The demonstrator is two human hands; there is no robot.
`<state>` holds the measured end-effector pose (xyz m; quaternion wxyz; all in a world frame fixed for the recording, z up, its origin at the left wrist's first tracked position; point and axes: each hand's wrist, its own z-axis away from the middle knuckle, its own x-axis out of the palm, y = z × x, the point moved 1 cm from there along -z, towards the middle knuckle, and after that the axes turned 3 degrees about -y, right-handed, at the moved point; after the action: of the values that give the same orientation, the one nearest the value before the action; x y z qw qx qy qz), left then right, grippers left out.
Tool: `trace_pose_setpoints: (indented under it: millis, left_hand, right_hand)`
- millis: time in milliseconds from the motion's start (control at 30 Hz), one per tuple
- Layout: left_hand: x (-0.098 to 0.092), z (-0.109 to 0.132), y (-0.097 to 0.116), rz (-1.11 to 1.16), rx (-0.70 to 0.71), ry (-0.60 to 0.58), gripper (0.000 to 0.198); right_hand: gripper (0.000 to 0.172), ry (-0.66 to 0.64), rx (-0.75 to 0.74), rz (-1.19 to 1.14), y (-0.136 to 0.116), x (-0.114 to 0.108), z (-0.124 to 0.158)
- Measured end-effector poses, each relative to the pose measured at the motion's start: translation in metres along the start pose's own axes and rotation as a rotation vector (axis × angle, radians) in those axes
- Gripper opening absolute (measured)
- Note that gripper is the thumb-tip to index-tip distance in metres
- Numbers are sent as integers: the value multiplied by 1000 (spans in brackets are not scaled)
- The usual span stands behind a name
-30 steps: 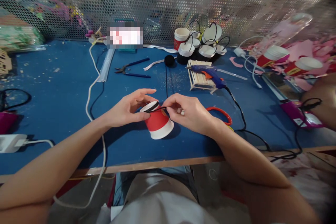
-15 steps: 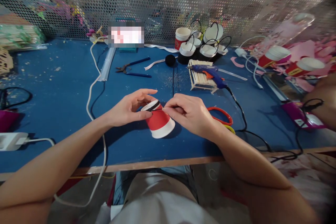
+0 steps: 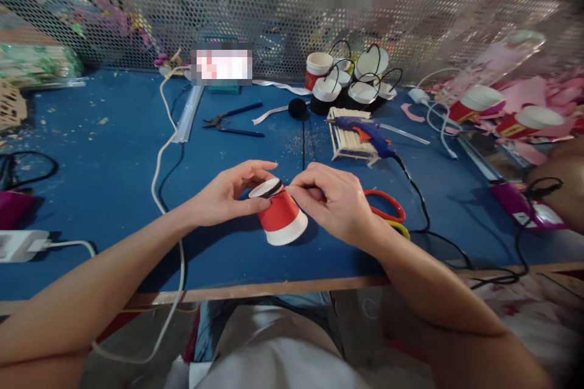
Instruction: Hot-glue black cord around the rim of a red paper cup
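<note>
A red paper cup (image 3: 280, 217) with a white rim stands upside down on the blue table (image 3: 109, 194), tilted a little. My left hand (image 3: 223, 194) wraps round its left side and steadies it. My right hand (image 3: 335, 200) pinches a thin black band (image 3: 272, 189) at the cup's upturned base and presses it against the edge. Both hands have their fingers closed on what they hold.
Red and yellow scissors (image 3: 387, 213) lie just right of my right hand. Behind are a blue glue gun (image 3: 367, 130) on a stick rack, blue-handled pliers (image 3: 230, 121), a black pompom (image 3: 297, 108), several finished cups (image 3: 353, 76), cables, a perforated metal wall, and another person's arm (image 3: 561, 176) at right.
My right hand's fingers have moved in closer to the cup's base, laying the black band down on it. The cup and left hand have barely shifted.
</note>
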<state>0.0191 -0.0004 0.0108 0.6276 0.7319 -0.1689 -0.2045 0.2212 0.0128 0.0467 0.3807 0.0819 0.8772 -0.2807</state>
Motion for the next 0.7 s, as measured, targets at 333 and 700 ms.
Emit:
trace_pose_setpoints:
  millis: [333, 700]
  left_hand:
    - [-3, 0, -5, 60, 42, -27, 57]
    - [-3, 1, -4, 53, 68, -54, 56]
  right_hand:
    - [12, -56, 71, 33, 11, 4, 2]
    - [14, -117, 123, 0, 14, 7, 4]
